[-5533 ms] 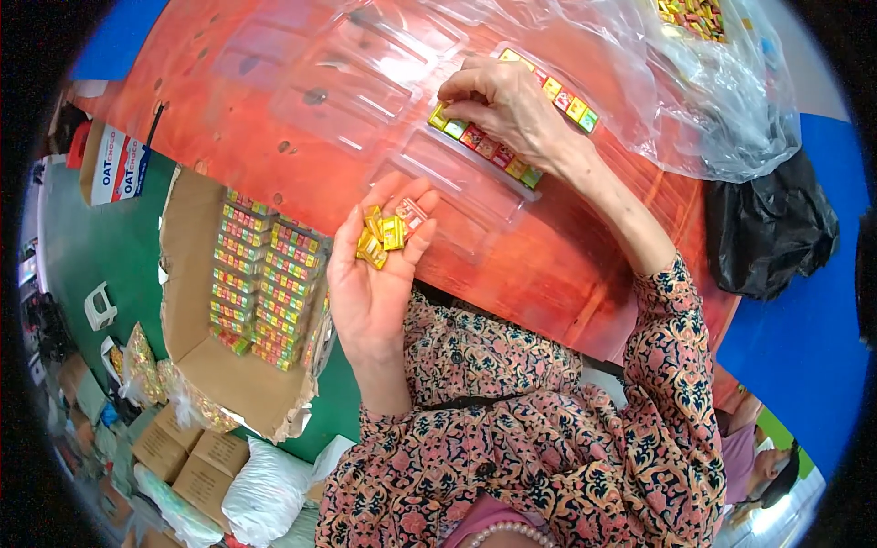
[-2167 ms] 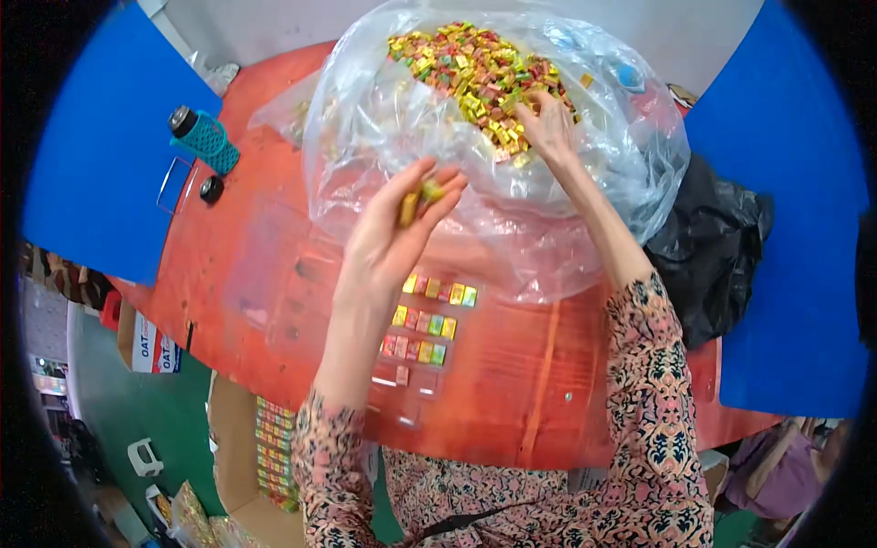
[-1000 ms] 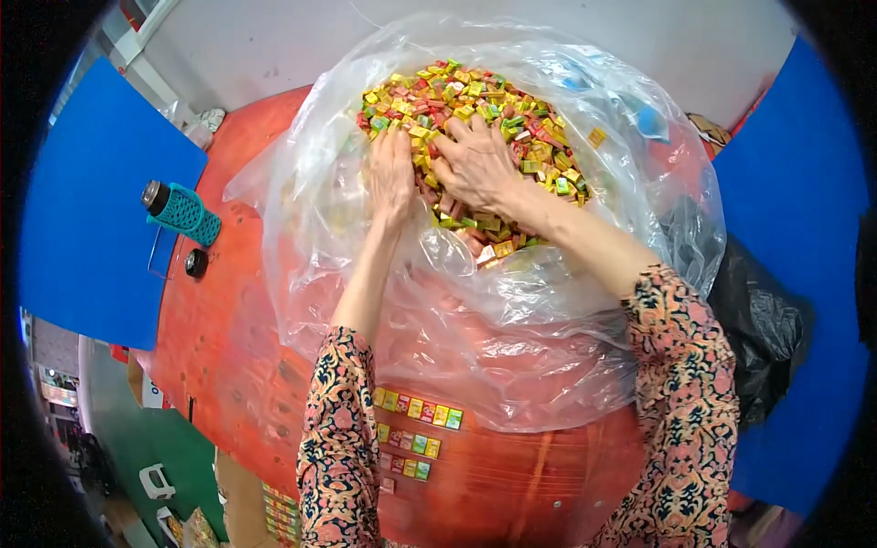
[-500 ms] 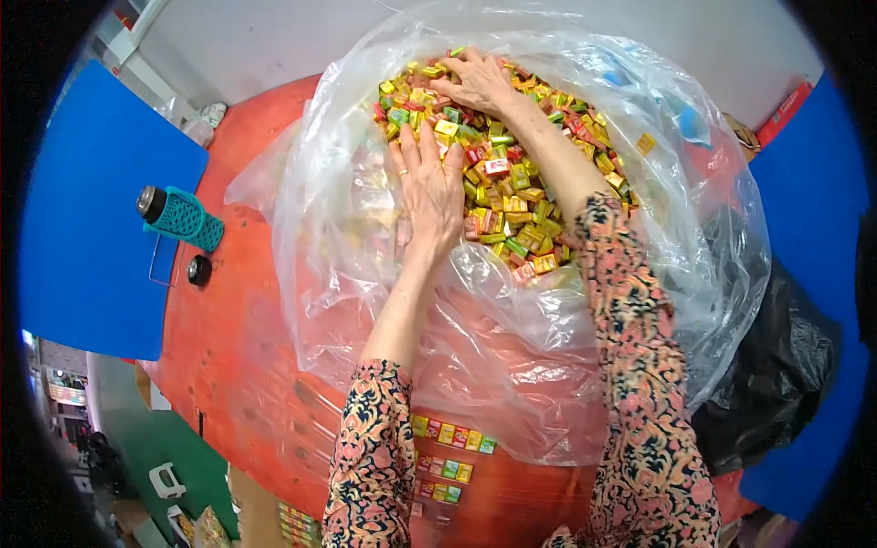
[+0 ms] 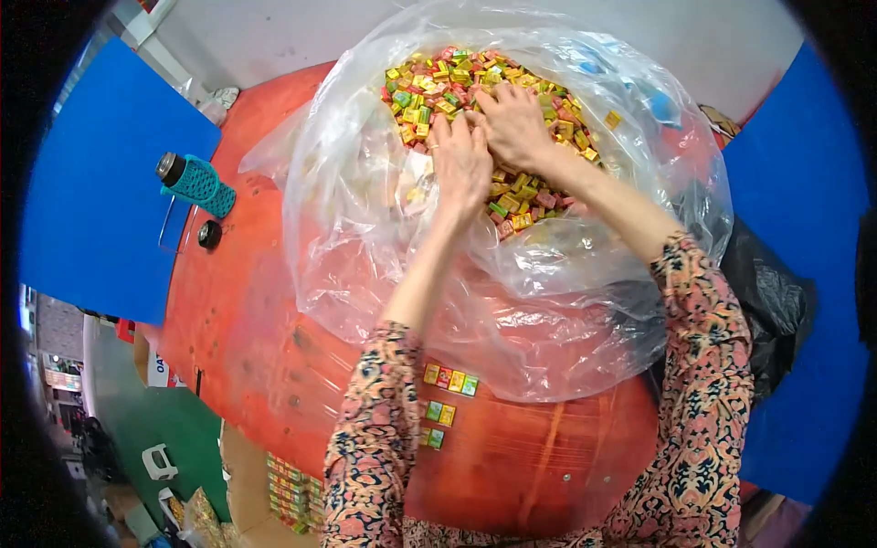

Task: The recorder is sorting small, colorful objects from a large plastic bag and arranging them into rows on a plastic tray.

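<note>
- My left hand (image 5: 461, 164) lies palm down on the heap of small coloured packets (image 5: 475, 100), fingers spread and pushed in among them; I cannot tell whether anything is caught under the palm.
- My right hand (image 5: 513, 123) is just beside it, touching it at the thumb side, fingers curled down into the same heap; whether they have closed on any packets is hidden.
- The packets, yellow, green, red and pink, fill the far end of a big clear plastic bag (image 5: 365, 228), in the upper middle of the frame.
- The bag sprawls open across a red table (image 5: 247, 310), its crumpled near edge reaching down to the lower middle.
- Both my forearms pass through the bag's mouth; the patterned sleeves (image 5: 703, 365) end at its near edge.
- A few packets (image 5: 449, 380) lie in short rows on the table below the bag, between my sleeves.
- At the left of the frame a teal bottle (image 5: 196, 183) lies on its side on the table, with a small dark cap (image 5: 209, 235) just below it.
- A black bag (image 5: 767, 301) sits at the right, against the clear bag.
- At the bottom, below the table edge, a carton (image 5: 292, 484) holds stacked packets.
</note>
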Available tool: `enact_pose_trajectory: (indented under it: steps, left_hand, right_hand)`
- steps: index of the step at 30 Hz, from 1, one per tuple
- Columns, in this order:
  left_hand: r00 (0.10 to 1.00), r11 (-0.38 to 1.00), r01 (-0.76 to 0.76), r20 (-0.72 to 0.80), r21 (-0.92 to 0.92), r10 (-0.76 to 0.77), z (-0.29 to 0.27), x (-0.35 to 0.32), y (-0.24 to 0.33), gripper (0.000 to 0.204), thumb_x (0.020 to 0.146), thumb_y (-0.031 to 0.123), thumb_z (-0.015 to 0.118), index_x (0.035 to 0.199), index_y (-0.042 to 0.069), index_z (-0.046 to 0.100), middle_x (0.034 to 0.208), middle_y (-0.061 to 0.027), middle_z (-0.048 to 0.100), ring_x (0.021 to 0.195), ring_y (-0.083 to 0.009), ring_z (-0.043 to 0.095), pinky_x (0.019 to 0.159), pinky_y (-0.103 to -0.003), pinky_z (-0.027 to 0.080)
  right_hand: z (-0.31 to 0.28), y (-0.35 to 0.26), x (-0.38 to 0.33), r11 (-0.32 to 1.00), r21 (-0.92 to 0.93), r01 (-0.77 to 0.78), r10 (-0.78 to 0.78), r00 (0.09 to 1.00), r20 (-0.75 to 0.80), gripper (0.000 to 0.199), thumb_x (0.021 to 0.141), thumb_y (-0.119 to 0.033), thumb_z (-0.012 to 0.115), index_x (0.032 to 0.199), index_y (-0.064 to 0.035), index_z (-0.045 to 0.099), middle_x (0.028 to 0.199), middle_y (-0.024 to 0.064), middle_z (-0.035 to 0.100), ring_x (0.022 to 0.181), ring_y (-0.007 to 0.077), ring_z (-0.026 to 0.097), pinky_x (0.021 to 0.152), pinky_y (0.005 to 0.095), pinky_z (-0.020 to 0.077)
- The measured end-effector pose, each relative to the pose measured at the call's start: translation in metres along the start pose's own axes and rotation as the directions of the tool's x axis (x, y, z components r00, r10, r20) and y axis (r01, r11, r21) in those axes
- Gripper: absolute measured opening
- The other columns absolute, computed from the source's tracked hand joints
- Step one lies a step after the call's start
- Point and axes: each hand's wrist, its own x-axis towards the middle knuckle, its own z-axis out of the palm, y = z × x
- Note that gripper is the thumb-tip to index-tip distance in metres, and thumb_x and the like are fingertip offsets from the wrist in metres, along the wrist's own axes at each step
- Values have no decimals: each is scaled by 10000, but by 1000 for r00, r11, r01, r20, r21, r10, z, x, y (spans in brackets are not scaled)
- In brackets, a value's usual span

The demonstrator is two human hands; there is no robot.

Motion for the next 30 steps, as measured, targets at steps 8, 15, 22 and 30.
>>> enact_pose_trajectory:
  steps: [8,15,22,30]
  left_hand:
    - [827,273,229,39,-934,-561,14,-19,-5,317,874,304,457,974,22,561,1017,-107,540,962,-231,513,844,-338,394]
    - [851,-334,251,372,-908,-372,-24,-20,27,317,887,375,421,991,109,558,917,-24,573,863,-175,558,767,-310,459]
    - [787,-448,204,418,-871,-454,-45,-32,37,442,819,374,449,1126,67,528,1122,-103,559,1040,-281,522,934,-462,385]
    - [765,-593,137,465,-793,-446,-45,-64,70,468,798,368,451,1148,63,508,1127,-86,551,1046,-235,519,918,-395,417]
  right_hand:
    - [-22,-62,-12,690,455,-563,560,814,156,312,815,-252,459,714,-3,618,721,205,585,716,347,574,654,444,444]
    - [-64,-94,5,651,676,-346,492,870,-28,289,792,-223,485,666,19,582,668,190,580,654,347,567,607,424,435]
    - [-93,-88,1,-35,896,-442,587,717,377,246,886,-195,481,964,-7,620,899,86,647,817,153,609,685,271,502]
    - [-115,-95,-17,-265,928,-262,618,692,372,278,854,-74,417,1091,50,493,950,174,619,878,225,612,699,323,543]
